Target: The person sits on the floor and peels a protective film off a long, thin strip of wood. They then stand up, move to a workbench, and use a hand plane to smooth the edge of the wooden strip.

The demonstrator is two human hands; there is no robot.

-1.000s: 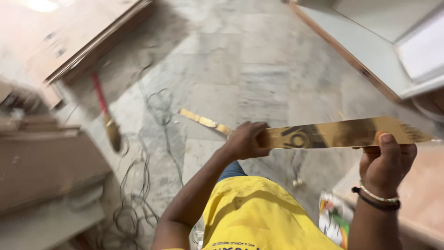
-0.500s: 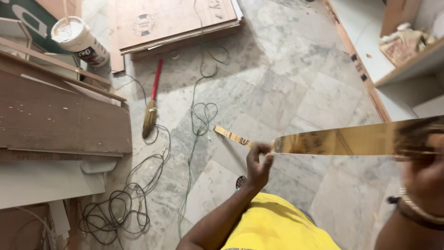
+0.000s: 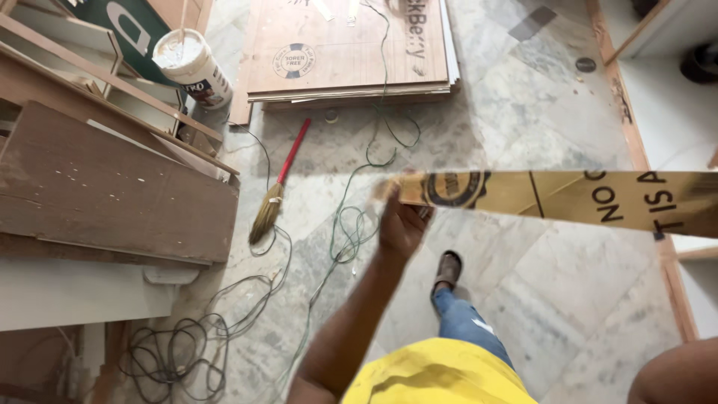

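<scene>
Broom [image 3: 275, 187] on floor [image 3: 523, 127] left of hand [image 3: 402, 223]; board stack [image 3: 348, 49] beyond; cables [image 3: 179, 348] near-left.

The gold strip [image 3: 568, 198] runs off the right edge — its far end and the right hand are unseen; the left hand [image 3: 402, 223] is motion-blurred.

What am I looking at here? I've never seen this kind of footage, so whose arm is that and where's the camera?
There is no machine here. The camera sits on a person's head and looks down, so you see their own body: yellow shirt, jeans and one sandalled foot. Their left hand grips one end of a long shiny gold strip that runs off to the right. The right hand is out of view; only that forearm shows. On the marble floor lie a red-handled broom, loose cables, stacked plywood sheets, a white bucket and brown boards.
</scene>
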